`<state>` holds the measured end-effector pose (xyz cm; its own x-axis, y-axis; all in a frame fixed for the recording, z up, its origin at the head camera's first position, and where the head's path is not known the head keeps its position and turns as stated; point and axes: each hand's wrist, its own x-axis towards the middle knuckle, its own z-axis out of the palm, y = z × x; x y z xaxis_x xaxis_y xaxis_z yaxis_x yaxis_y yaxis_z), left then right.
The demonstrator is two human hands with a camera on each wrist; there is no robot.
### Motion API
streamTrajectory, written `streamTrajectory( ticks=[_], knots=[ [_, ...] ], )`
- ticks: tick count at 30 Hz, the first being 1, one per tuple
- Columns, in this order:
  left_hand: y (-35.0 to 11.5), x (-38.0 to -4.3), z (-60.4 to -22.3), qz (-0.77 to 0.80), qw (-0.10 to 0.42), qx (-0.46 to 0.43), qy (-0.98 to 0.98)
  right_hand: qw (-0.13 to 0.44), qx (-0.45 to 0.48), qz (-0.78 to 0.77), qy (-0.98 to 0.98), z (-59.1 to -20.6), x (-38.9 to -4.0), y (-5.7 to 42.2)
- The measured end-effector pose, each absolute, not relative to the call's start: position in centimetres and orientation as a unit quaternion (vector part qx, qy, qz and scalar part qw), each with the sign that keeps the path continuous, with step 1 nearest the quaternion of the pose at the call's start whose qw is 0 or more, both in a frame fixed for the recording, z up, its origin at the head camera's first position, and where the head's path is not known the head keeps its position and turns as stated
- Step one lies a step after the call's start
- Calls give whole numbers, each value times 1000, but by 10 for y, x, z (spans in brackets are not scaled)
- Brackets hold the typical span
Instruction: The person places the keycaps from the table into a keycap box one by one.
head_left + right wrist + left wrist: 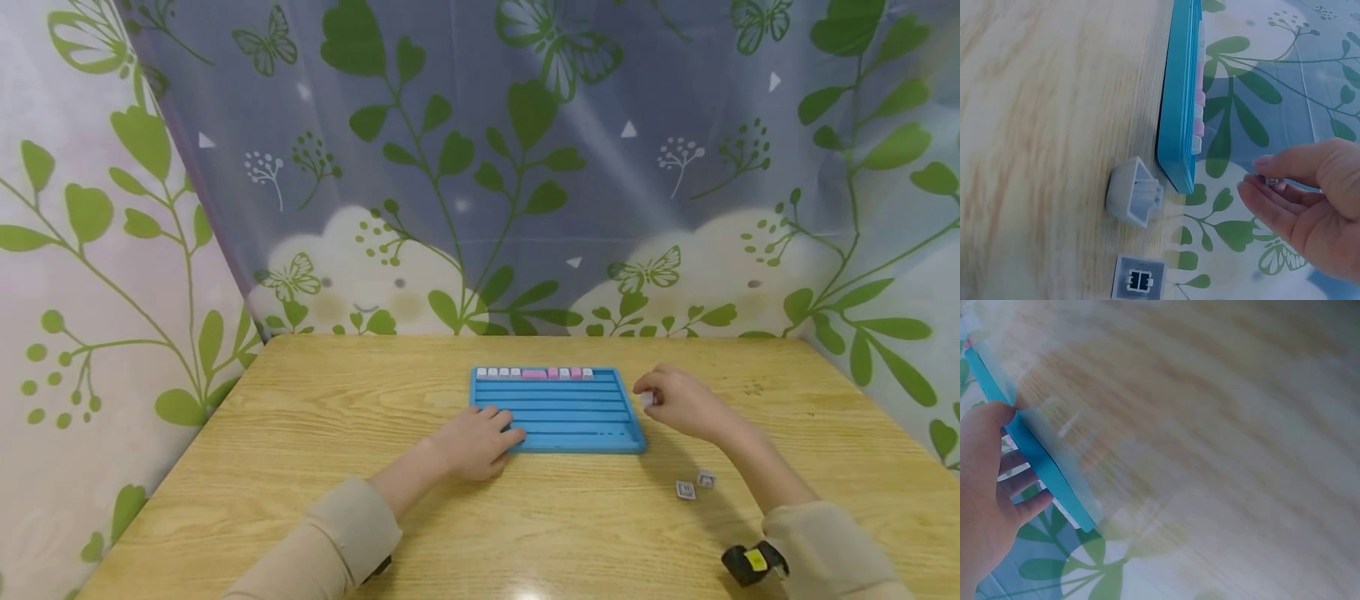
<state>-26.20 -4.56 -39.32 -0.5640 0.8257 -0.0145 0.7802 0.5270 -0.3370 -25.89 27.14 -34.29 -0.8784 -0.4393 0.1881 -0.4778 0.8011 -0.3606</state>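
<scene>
A blue keycap tray [558, 407] with ridged rows lies on the table. White and pink keycaps [534, 374] line its back row, with a bare stretch at the right end. My left hand [472, 442] holds the tray's front left corner; in the left wrist view its thumb [1000, 412] presses the blue edge while the fingers reach past it. Just off the tray's right side, my right hand [682, 404] pinches a white keycap [647, 400] between thumb and fingertips. That keycap [1271, 181] is mostly hidden by fingers in the right wrist view.
Two loose keycaps, one [686, 490] nearer me and one [706, 478] just beyond, lie on the wooden table [337, 375] below my right hand. A patterned curtain [465, 167] hangs along the table's back edge. A black strapped device [752, 562] sits by the right sleeve.
</scene>
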Motion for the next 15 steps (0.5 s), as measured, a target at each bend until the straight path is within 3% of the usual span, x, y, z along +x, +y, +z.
streamTrajectory(
  ticks=[15],
  knots=[
    [-46, -263, -394, 158, 72, -461, -870, 67, 255, 196, -945, -342, -258, 265]
  ],
)
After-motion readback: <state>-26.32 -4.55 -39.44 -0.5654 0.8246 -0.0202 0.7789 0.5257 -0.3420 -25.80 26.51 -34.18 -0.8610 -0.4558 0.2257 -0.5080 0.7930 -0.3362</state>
